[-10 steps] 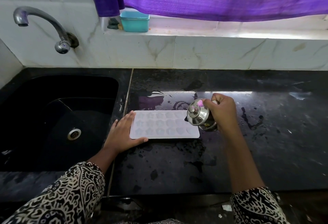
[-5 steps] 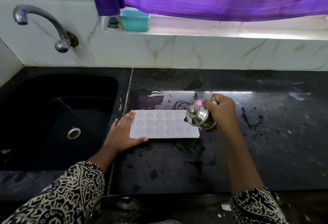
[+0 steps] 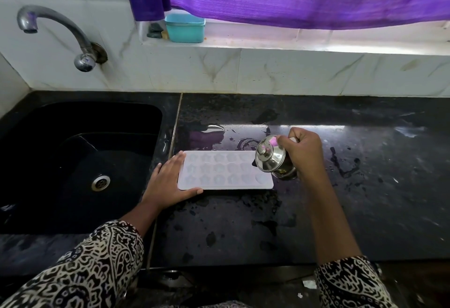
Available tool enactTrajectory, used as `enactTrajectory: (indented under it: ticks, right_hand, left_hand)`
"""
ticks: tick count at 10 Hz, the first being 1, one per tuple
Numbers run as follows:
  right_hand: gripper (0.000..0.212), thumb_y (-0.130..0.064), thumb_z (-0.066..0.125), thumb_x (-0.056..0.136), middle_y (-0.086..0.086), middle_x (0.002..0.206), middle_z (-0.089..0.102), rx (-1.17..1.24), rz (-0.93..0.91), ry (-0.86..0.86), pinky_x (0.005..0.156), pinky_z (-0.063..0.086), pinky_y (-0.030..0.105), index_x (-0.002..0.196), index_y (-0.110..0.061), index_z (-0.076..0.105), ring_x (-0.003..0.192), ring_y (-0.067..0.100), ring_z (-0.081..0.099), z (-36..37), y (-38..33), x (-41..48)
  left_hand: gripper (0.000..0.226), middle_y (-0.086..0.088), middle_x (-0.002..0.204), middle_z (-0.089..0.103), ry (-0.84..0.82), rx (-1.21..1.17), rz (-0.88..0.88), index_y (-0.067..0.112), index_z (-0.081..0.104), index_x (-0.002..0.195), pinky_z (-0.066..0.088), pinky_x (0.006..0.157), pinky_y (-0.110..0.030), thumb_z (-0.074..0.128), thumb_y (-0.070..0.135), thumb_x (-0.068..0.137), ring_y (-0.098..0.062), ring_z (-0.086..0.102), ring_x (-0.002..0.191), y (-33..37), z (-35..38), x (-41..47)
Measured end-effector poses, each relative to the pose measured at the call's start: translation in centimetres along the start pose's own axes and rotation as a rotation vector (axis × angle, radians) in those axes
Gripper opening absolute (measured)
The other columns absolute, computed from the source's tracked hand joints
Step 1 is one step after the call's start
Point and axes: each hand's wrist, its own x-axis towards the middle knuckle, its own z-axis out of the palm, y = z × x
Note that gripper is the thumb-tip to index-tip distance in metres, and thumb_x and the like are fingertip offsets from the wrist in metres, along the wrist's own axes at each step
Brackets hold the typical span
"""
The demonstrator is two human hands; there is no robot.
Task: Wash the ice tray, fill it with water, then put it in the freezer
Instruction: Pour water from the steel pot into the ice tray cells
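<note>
Right grip [image 3: 304, 154] holds a tipped steel jug [image 3: 269, 159].
Left grip [image 3: 168, 183] lies flat and loose against the ice tray [image 3: 219, 176].

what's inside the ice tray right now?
Ice tray shows rows of shaped cavities; water level cannot be told. The tilted steel jug in the right hand covers its far-right cavities. Left hand touches its left edge.

Readable text: none you can make out.
Marks: yellowish flecks low on the steel jug [image 3: 270, 159], too blurred for you to read.
</note>
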Motion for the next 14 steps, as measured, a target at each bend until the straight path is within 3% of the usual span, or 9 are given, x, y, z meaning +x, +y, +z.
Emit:
enactTrajectory:
  ticks: [3, 4, 6, 7, 10, 12, 14]
  right_hand:
    - [0.042, -0.014, 0.071, 0.072, -0.014, 0.039, 0.038, 0.03, 0.003, -0.007, 0.046, 0.032, 0.02, 0.046, -0.022, 0.039, 0.04, 0.001, 0.033, 0.1, -0.3, -0.1]
    - [0.039, -0.015, 0.071, 0.07, -0.014, 0.04, 0.038, 0.06, 0.032, -0.014, 0.047, 0.034, 0.021, 0.044, -0.022, 0.044, 0.044, 0.006, 0.036, 0.1, -0.4, -0.1]
    - [0.037, -0.001, 0.065, 0.074, -0.01, 0.04, 0.041, 0.38, 0.208, 0.067, 0.043, 0.035, 0.017, 0.051, -0.018, 0.041, 0.04, 0.005, 0.038, -0.5, -0.2, 0.2]
    - [0.047, 0.003, 0.062, 0.075, -0.009, 0.039, 0.04, 0.475, 0.237, 0.11, 0.042, 0.032, 0.017, 0.039, -0.02, 0.043, 0.038, 0.005, 0.035, -1.1, 0.0, 0.2]
    - [0.034, -0.001, 0.064, 0.074, -0.008, 0.041, 0.039, 0.338, 0.206, 0.179, 0.041, 0.033, 0.016, 0.052, -0.014, 0.042, 0.041, 0.006, 0.036, -2.5, 1.2, -0.2]
    - [0.036, -0.006, 0.066, 0.074, 0.003, 0.051, 0.04, 0.187, 0.172, 0.192, 0.053, 0.038, 0.025, 0.05, -0.018, 0.041, 0.054, 0.018, 0.04, -2.6, 1.7, -0.3]
    - [0.032, -0.012, 0.067, 0.072, 0.001, 0.05, 0.037, 0.085, 0.135, 0.173, 0.053, 0.034, 0.028, 0.052, -0.017, 0.042, 0.053, 0.016, 0.035, -2.9, 1.6, -0.1]
  left_hand:
    - [0.123, 0.009, 0.162, 0.018, 0.002, 0.001, 0.003, 0.025, 0.015, 0.155, 0.009, 0.119, -0.043, 0.039, 0.094, 0.056, -0.01, 0.02, 0.147, -0.2, 0.1, 0.0]
    - [0.123, 0.009, 0.162, 0.017, 0.004, 0.001, 0.002, 0.025, 0.015, 0.155, 0.009, 0.119, -0.043, 0.039, 0.094, 0.056, -0.01, 0.02, 0.147, -0.2, 0.2, 0.0]
    - [0.126, 0.009, 0.162, 0.018, 0.005, -0.002, 0.001, 0.025, 0.015, 0.155, 0.009, 0.119, -0.043, 0.036, 0.097, 0.054, -0.01, 0.021, 0.147, -0.3, 0.3, 0.1]
    - [0.123, 0.009, 0.162, 0.019, 0.013, -0.007, 0.004, 0.025, 0.016, 0.155, 0.01, 0.119, -0.044, 0.04, 0.095, 0.056, -0.011, 0.022, 0.146, -0.4, 0.3, 0.1]
    - [0.123, 0.009, 0.162, 0.019, 0.013, -0.004, 0.005, 0.024, 0.016, 0.155, 0.01, 0.119, -0.043, 0.041, 0.094, 0.056, -0.01, 0.022, 0.146, -0.4, 0.3, 0.1]
    - [0.123, 0.009, 0.162, 0.018, 0.012, 0.001, 0.009, 0.024, 0.016, 0.155, 0.012, 0.119, -0.044, 0.04, 0.094, 0.057, -0.01, 0.021, 0.146, -0.5, 0.4, 0.1]
    - [0.123, 0.009, 0.161, 0.019, 0.014, 0.004, 0.007, 0.025, 0.016, 0.155, 0.014, 0.119, -0.045, 0.039, 0.095, 0.057, -0.01, 0.023, 0.146, -0.6, 0.5, 0.1]
